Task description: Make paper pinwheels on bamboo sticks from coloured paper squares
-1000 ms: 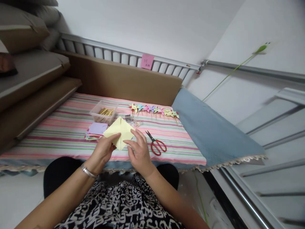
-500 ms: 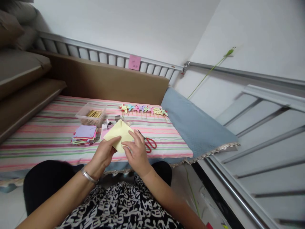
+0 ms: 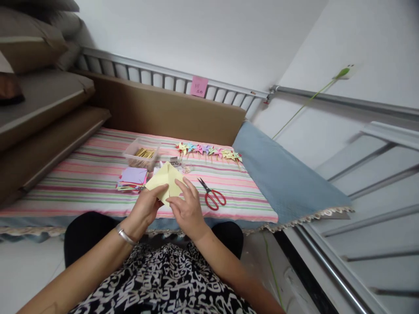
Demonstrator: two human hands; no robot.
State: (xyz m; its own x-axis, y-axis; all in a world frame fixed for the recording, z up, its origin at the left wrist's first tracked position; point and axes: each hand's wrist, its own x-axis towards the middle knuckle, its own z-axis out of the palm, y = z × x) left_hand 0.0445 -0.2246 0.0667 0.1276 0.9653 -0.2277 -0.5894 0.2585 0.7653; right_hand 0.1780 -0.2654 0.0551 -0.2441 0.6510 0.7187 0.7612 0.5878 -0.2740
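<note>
A square of pale yellow paper (image 3: pixel 165 178) is held up in front of me, corner pointing away, with a crease or cut line near its middle. My left hand (image 3: pixel 149 205) pinches its left side, thumb on top and fingers underneath. On the right side, my right hand (image 3: pixel 187 204) grips the lower right edge between thumb and fingers. Red-handled scissors (image 3: pixel 212 194) lie partly spread on the striped cloth, right of my right hand. Left of the paper sits a stack of coloured paper squares (image 3: pixel 132 178), a purple one on top.
A clear plastic box (image 3: pixel 141 153) of small wooden sticks stands behind the stack. Several paper pinwheels (image 3: pixel 209 150) lie in a row at the back. Small items, partly hidden, lie behind the yellow paper. A brown board (image 3: pixel 160 107) and a metal rail (image 3: pixel 153 72) border the far side.
The view has turned left, so the surroundings sit further right. My right fingers have shifted slightly on the yellow paper, and a line down its middle shows more clearly.
</note>
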